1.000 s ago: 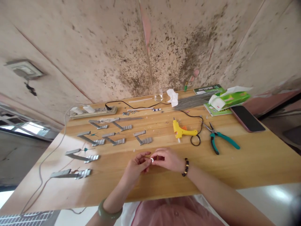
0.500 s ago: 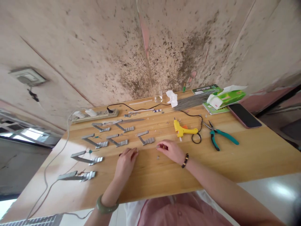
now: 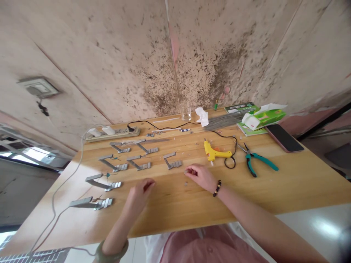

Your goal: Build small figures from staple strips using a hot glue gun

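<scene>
My right hand (image 3: 202, 176) rests on the wooden table (image 3: 170, 204), thumb and forefinger pinched on a tiny grey piece (image 3: 186, 171). Just below those fingertips lies another small grey piece (image 3: 185, 183). My left hand (image 3: 140, 193) is a little above the tabletop with its fingers curled together; whatever they may hold is hidden. Beyond the hands sits a grey angled piece with a row of short segments (image 3: 172, 163). Several similar pieces stand to the left, among them one (image 3: 103, 183) with a small teal part on it.
A yellow glue gun (image 3: 216, 152) and teal-handled pliers (image 3: 259, 159) lie at the right, near a phone (image 3: 284, 138) and a tissue pack (image 3: 264, 118). Along the wall are a power strip (image 3: 117, 134), a glass (image 3: 186, 114) and a bundle of grey wires (image 3: 227, 120).
My left hand has drawn back left and toward me, its fingers curling in. My right hand stays pinched in nearly the same place. The view has shifted slightly.
</scene>
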Motion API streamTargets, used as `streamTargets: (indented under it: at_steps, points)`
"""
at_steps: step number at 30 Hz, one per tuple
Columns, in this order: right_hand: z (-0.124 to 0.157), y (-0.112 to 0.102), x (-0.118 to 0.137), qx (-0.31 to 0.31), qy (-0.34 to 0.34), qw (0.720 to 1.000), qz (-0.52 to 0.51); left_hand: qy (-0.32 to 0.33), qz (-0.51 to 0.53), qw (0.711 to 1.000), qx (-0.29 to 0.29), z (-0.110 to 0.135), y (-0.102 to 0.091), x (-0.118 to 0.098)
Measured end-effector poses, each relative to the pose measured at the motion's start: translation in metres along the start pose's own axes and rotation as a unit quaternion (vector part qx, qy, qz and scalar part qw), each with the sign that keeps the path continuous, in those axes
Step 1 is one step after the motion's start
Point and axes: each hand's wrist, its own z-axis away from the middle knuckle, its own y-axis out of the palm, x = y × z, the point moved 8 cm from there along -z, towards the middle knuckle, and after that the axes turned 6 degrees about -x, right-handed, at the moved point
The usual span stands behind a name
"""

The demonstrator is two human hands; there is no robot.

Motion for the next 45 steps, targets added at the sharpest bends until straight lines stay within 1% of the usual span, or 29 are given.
streamTargets:
  at_steps: [2, 4, 6, 8, 9, 10, 11, 12, 14, 16, 18, 19, 21, 23, 24, 26, 27, 29, 31, 34, 36, 39, 41, 45]
  points:
    - [0.000, 0.001, 0.001, 0.007, -0.002, 1.000, 0.011, -0.021, -0.001, 0.999, 0.037, 0.017, -0.014, 0.009]
    - [0.000, 0.001, 0.003, 0.015, -0.004, 1.000, 0.028, -0.029, -0.015, 0.993, 0.118, 0.038, -0.023, 0.020]
    - [-0.001, 0.001, 0.005, 0.021, -0.003, 0.999, 0.044, -0.051, -0.036, 0.978, 0.200, 0.060, -0.031, 0.035]
    - [-0.002, 0.002, 0.006, 0.025, -0.003, 0.998, 0.055, -0.089, -0.069, 0.955, 0.273, 0.079, -0.035, 0.052]
    - [-0.002, 0.002, 0.007, 0.026, -0.003, 0.998, 0.058, -0.106, -0.088, 0.944, 0.299, 0.085, -0.036, 0.059]
    - [-0.002, 0.003, 0.007, 0.027, -0.004, 0.998, 0.061, -0.114, -0.103, 0.939, 0.308, 0.087, -0.037, 0.062]
    - [-0.002, 0.003, 0.007, 0.025, -0.004, 0.998, 0.062, -0.105, -0.111, 0.945, 0.288, 0.083, -0.038, 0.061]
    - [-0.002, 0.002, 0.007, 0.024, -0.003, 0.998, 0.063, -0.087, -0.114, 0.950, 0.278, 0.077, -0.036, 0.056]
    - [-0.002, 0.002, 0.006, 0.022, 0.000, 0.998, 0.063, -0.036, -0.086, 0.963, 0.252, 0.061, -0.027, 0.037]
    - [-0.002, 0.002, 0.005, 0.021, 0.002, 0.998, 0.059, -0.014, -0.035, 0.984, 0.172, 0.037, -0.021, 0.015]
    - [-0.001, 0.003, 0.005, 0.020, 0.003, 0.998, 0.055, 0.037, 0.007, 0.998, 0.058, 0.011, -0.019, -0.010]
    - [-0.001, 0.003, 0.004, 0.018, 0.003, 0.998, 0.054, 0.064, 0.030, 0.997, -0.003, 0.000, -0.020, -0.022]
    - [-0.001, 0.003, 0.003, 0.012, 0.003, 0.999, 0.052, 0.106, 0.092, 0.987, -0.081, -0.018, -0.016, -0.041]
    - [-0.001, 0.003, 0.002, 0.004, 0.004, 0.999, 0.045, 0.152, 0.137, 0.969, -0.138, -0.032, -0.012, -0.055]
    - [-0.001, 0.003, 0.001, 0.001, 0.005, 0.999, 0.041, 0.165, 0.157, 0.962, -0.153, -0.039, -0.009, -0.060]
    - [-0.001, 0.002, 0.000, -0.003, 0.008, 0.999, 0.032, 0.180, 0.188, 0.953, -0.158, -0.051, -0.002, -0.068]
    - [-0.001, 0.002, 0.000, -0.004, 0.009, 1.000, 0.029, 0.182, 0.207, 0.950, -0.150, -0.056, 0.003, -0.072]
    - [-0.002, 0.001, 0.000, -0.009, 0.010, 1.000, 0.026, 0.177, 0.244, 0.946, -0.116, -0.064, 0.013, -0.077]
    - [-0.002, 0.000, 0.000, -0.017, 0.010, 0.999, 0.026, 0.163, 0.282, 0.941, -0.091, -0.067, 0.021, -0.078]
    - [-0.002, 0.001, -0.002, -0.022, 0.019, 0.999, 0.024, 0.145, 0.313, 0.935, -0.085, -0.065, 0.025, -0.074]
    - [-0.002, 0.001, -0.007, -0.024, 0.040, 0.999, 0.010, 0.160, 0.287, 0.940, -0.091, -0.061, 0.024, -0.073]
    - [-0.004, 0.003, -0.013, -0.011, 0.090, 0.995, -0.027, 0.216, 0.213, 0.945, -0.124, -0.056, 0.017, -0.075]
    - [-0.009, 0.003, -0.010, 0.002, 0.109, 0.993, -0.045, 0.255, 0.166, 0.943, -0.135, -0.055, 0.015, -0.078]
    - [-0.029, -0.005, 0.013, 0.000, 0.077, 0.995, -0.057, 0.344, 0.110, 0.919, -0.156, -0.051, 0.014, -0.089]
